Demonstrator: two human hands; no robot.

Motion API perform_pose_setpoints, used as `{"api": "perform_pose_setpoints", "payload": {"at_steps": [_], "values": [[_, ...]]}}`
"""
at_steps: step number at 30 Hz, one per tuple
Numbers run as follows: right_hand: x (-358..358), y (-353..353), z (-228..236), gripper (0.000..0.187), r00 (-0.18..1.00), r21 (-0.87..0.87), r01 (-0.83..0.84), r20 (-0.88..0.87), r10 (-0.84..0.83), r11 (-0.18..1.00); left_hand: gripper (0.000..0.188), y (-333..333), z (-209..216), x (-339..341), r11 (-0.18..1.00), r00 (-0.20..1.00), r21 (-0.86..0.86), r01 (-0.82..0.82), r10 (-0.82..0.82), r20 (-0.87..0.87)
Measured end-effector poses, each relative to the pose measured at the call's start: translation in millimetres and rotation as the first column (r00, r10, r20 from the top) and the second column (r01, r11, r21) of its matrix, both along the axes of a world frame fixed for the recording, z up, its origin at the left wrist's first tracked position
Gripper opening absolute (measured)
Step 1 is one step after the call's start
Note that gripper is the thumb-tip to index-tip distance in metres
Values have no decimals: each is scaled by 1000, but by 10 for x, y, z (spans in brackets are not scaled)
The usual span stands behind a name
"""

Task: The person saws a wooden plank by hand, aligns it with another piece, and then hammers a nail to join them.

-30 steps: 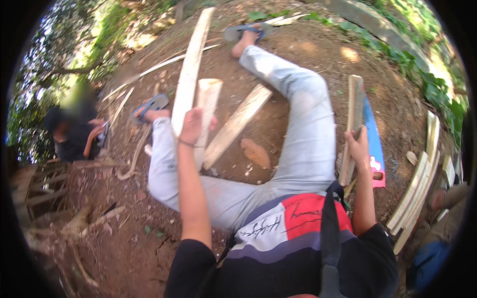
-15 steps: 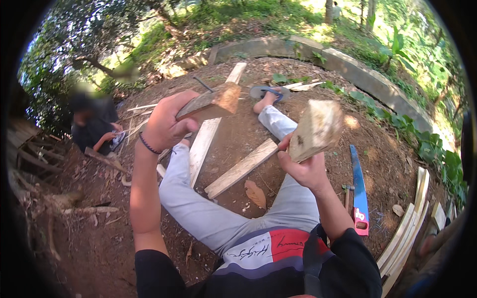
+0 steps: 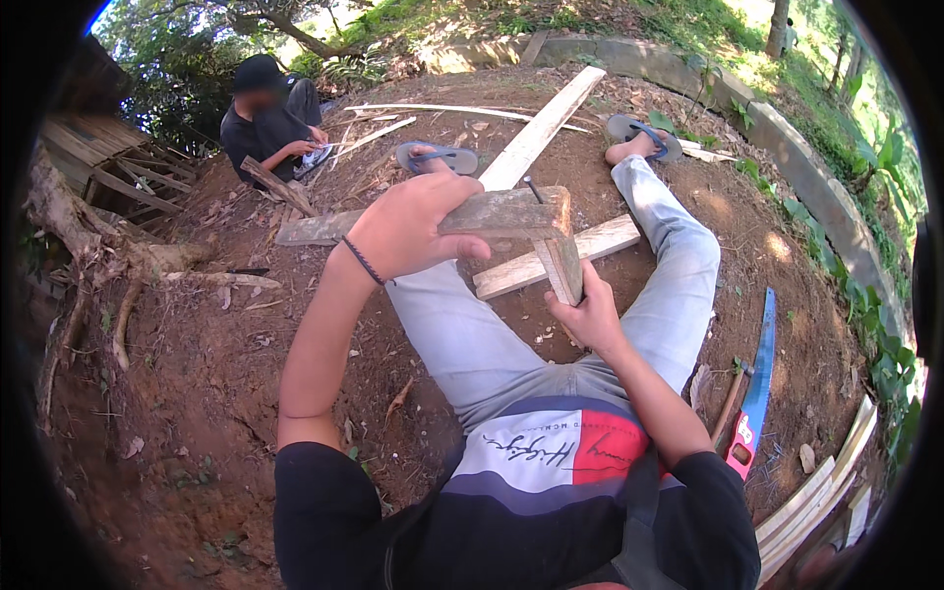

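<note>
My left hand (image 3: pixel 418 226) is wrapped around a weathered wooden board (image 3: pixel 501 216), holding it level above my lap. A nail (image 3: pixel 534 190) stands up from the board's right end, leaning slightly. In my right hand (image 3: pixel 590 310) is a second wooden piece (image 3: pixel 560 267), gripped upright below that end. Its upper end meets the board's underside at the corner, though whether they are fastened cannot be seen. Behind them a pale board (image 3: pixel 600 243) lies on the soil between my legs. Farther off, a long plank (image 3: pixel 543 128) lies near my left foot.
To my right lie a handsaw (image 3: pixel 759 379) with a blue blade and red handle, a hammer (image 3: pixel 729 401), and several wood strips (image 3: pixel 826 492). A person (image 3: pixel 270 133) sits at the far left. Tree roots (image 3: pixel 118 241) spread at left; a low concrete wall (image 3: pixel 826 197) curves behind.
The two wooden pieces have come together, the left board swinging level and the right piece turning upright under its end. My view has shifted left, and my legs are spread wider.
</note>
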State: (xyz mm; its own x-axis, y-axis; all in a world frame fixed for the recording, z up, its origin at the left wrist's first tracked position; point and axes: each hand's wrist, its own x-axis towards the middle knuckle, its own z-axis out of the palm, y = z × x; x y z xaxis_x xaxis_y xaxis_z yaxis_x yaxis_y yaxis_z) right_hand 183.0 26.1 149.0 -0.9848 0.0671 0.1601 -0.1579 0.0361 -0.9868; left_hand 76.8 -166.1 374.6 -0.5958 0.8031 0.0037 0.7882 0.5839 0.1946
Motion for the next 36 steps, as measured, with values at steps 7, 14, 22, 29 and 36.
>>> {"api": "perform_pose_setpoints", "payload": {"at_steps": [7, 14, 22, 29, 36], "values": [[45, 58, -133, 38, 998, -3, 7, 55, -7, 1000, 69, 33, -144, -8, 997, 1000, -76, 6, -5, 8], [68, 77, -201, 37, 999, 10, 46, 23, -46, 999, 65, 66, -301, -38, 999, 999, -28, 38, -38, -11], [80, 72, -294, 37, 999, -18, 35, -2, -35, 999, 67, 111, -302, 8, 989, 1000, -148, -25, 27, 13], [100, 75, -387, 41, 999, 7, 14, 32, -15, 1000, 66, 170, -345, 146, 987, 997, -147, -71, 65, -48], [176, 189, -455, 61, 998, 28, -18, -55, 19, 999, 58, 312, -306, 318, 988, 994, -149, -46, 30, -108]]}}
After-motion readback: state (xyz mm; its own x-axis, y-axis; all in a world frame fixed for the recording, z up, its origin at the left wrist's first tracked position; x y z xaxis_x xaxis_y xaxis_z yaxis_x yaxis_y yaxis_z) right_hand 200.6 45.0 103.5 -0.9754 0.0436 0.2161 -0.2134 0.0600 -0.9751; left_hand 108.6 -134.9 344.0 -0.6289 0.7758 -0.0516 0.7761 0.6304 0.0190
